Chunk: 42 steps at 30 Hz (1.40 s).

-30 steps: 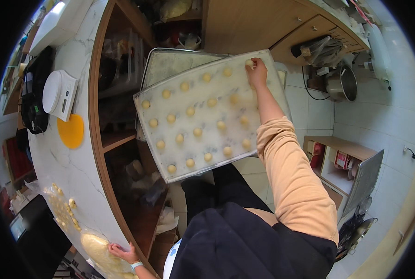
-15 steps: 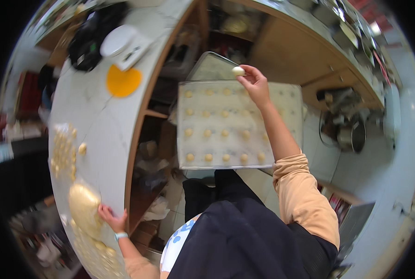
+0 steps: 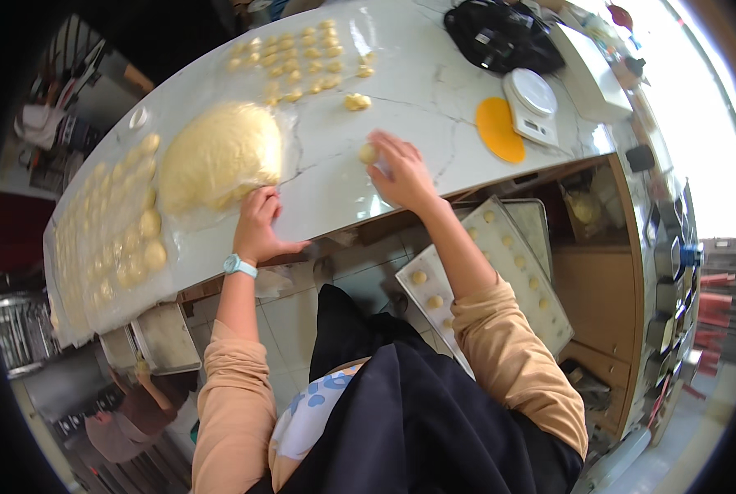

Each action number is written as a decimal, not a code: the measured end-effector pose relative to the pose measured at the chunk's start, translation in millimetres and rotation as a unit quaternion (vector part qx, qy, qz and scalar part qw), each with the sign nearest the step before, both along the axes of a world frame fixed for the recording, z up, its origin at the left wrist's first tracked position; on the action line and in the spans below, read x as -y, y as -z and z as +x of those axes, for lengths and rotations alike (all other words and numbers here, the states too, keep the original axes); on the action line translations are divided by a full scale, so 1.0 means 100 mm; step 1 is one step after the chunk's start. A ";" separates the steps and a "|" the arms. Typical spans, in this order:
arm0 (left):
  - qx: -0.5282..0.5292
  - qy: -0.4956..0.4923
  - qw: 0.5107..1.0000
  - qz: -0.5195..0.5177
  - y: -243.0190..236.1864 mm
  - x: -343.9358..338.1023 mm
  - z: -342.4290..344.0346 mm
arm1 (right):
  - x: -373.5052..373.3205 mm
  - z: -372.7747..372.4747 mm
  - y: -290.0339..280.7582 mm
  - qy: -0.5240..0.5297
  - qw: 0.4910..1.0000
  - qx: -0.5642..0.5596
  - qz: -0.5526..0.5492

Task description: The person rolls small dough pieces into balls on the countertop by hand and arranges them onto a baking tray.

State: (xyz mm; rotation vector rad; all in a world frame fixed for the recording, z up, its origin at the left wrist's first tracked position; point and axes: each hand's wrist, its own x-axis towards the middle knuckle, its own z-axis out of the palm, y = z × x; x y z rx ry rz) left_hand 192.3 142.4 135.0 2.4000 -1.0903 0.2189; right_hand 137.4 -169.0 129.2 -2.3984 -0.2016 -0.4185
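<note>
Over the marble-patterned counter, my right hand (image 3: pixel 402 170) has a small dough ball (image 3: pixel 369 154) between its thumb and fingers; motion smears the fingers a little. Beyond it lies a small lumpy piece of dough (image 3: pixel 357 102). My left hand (image 3: pixel 257 226) is at the counter's near edge, thumb stretched out and fingertips against the near side of a large dough mass (image 3: pixel 224 156) under clear plastic. Rows of small dough pieces (image 3: pixel 302 58) sit farther back. Larger dough balls (image 3: pixel 129 239) lie under plastic film at the left.
Below the counter's right part is a tray (image 3: pixel 557 317) with spaced dough balls, partly behind my right forearm. A yellow disc (image 3: pixel 500 130), a white scale (image 3: pixel 534 99) and a black bag (image 3: pixel 502 34) lie far right. Another person (image 3: pixel 133 420) handles trays at lower left.
My view has turned from the tray toward the counter. My right hand, earlier holding a pale ball above the tray, is now over the counter with a dough ball. My left hand stays by the large dough.
</note>
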 end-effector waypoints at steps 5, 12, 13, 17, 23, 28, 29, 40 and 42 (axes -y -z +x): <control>-0.030 -0.001 0.999 -0.019 -0.08 -0.04 -0.05 | -0.22 -0.16 -0.36 0.146 0.964 0.222 0.003; -0.051 0.003 0.998 -0.028 -0.07 -0.01 -0.01 | -0.16 -0.03 -0.22 0.069 0.992 0.069 -0.079; -0.055 0.001 0.998 -0.030 -0.07 0.00 -0.02 | -0.16 -0.03 -0.10 0.020 0.993 -0.006 -0.115; -0.046 0.000 0.999 -0.025 -0.12 -0.01 0.07 | -0.06 0.23 -0.10 0.007 0.999 0.022 -0.033; -0.071 -0.013 0.997 -0.002 -0.06 -0.11 0.00 | -0.59 0.42 -0.13 0.059 0.963 -0.194 0.176; -0.044 0.018 0.998 -0.041 -0.07 -0.02 0.05 | 0.20 0.17 0.08 0.018 0.996 -0.072 0.042; -0.043 0.014 0.998 -0.036 -0.08 -0.01 0.04 | 0.21 0.32 0.06 0.069 0.995 0.002 -0.068; -0.048 0.022 0.998 -0.030 -0.10 0.06 0.02 | 0.36 0.24 0.13 0.023 0.999 -0.018 0.017; -0.064 0.010 0.998 -0.004 -0.13 0.04 0.03 | 0.14 0.53 0.00 0.066 0.998 0.005 0.002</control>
